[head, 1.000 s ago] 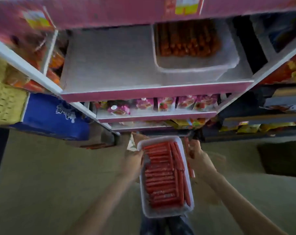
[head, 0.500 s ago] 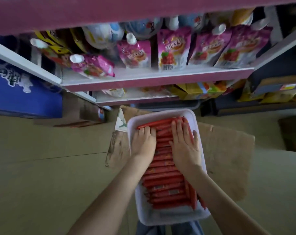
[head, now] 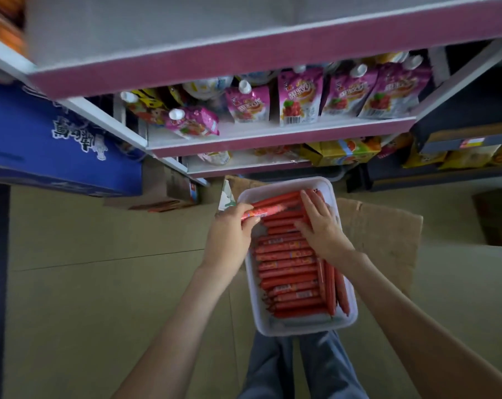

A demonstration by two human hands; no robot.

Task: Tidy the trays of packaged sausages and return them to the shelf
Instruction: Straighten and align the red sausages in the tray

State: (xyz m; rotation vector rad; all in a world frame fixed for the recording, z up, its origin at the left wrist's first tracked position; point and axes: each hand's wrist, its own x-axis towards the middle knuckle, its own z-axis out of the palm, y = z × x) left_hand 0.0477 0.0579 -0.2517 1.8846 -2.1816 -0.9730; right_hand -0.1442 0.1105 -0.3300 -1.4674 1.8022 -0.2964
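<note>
While right hand [head: 320, 226] flattens glossy sausages [head: 287, 263], left hand [head: 229, 234] pinches one

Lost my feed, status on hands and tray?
Left hand pinching one sausage. Right hand flat on the rows. White tray on lap, off shelf. Nothing blocking.

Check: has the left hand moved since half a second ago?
Yes. The left hand went from flat on the sausages to the white tray's left rim, now gripping one sausage.

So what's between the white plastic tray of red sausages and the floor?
In the head view, the white plastic tray rests partly on a flattened brown cardboard sheet.
</note>
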